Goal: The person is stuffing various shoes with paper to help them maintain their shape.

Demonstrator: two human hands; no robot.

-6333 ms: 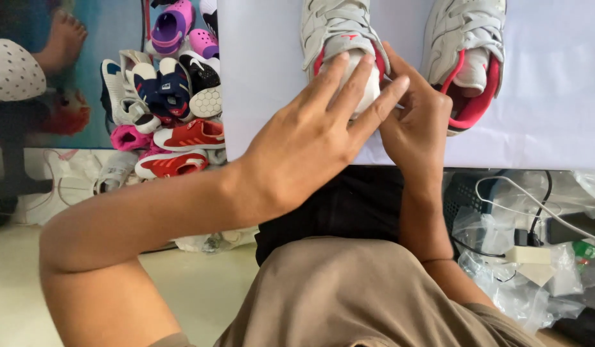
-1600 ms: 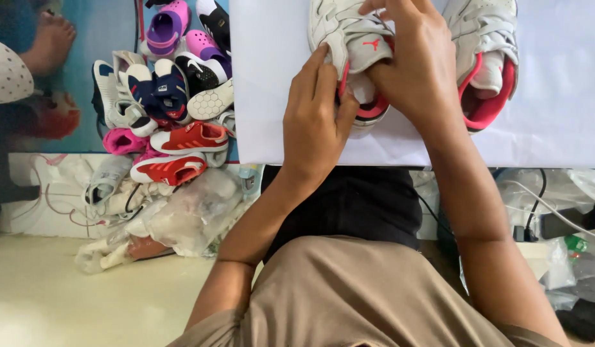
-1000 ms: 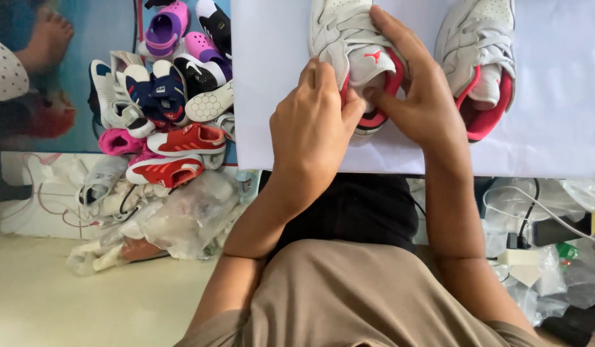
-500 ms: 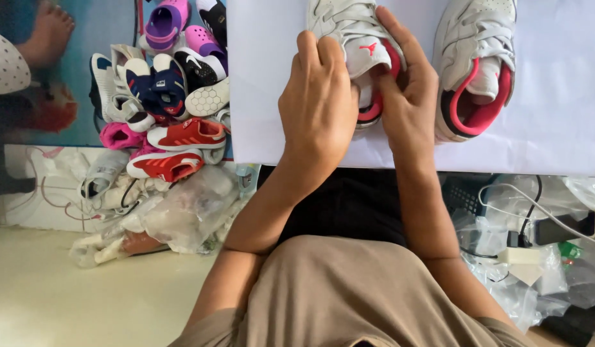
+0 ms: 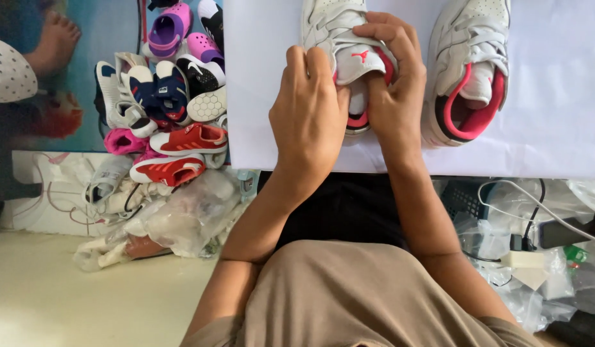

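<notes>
Both hands were clamped on the left sneaker (image 5: pixel 341 38), which lay near the front edge of the white sheet (image 5: pixel 554 128). The left hand (image 5: pixel 308 115) gripped its collar; the right hand (image 5: pixel 392 77) pinched the tongue (pink-lined). The shoe looked light and pliable, best held at the padded collar. Its mate (image 5: pixel 471 64) lay beside it, untouched.

a big white sheet (image 5: pixel 554 128) covers the flat top. two white shoes with pink insides sit on it side by side. the left shoe (image 5: pixel 339 26) lies partly under two hands. the right shoe (image 5: pixel 471 71) sits alone, near it but not touching.
</notes>
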